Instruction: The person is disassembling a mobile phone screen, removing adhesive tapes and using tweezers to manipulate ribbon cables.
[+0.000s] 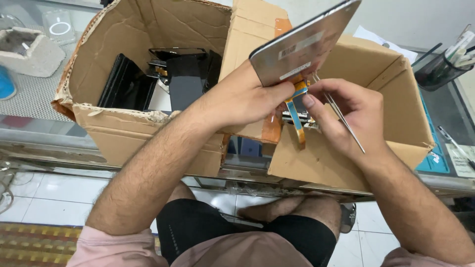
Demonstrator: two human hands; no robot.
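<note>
Gripped the grey screen panel (302, 42) by its lower edge with the left hand (242, 99), fingers clenched around it. Held it tilted in the air, above the right flap of the torn box (123, 133). Pinched the orange-and-blue ribbon cable (297, 106), hanging from the panel just right of the torn box, between thumb and forefinger of the right hand (346, 116). Kept thin tweezers (344, 118) tucked in that same hand, tips pointing down and away from the torn box. Left dark panels (185, 74) stacked inside the torn box.

Probably best handled with a light pinch close to where the ribbon met the panel. Needed a steady panel, no twisting or sharp creasing of the ribbon, and tweezer tips kept off it.
</note>
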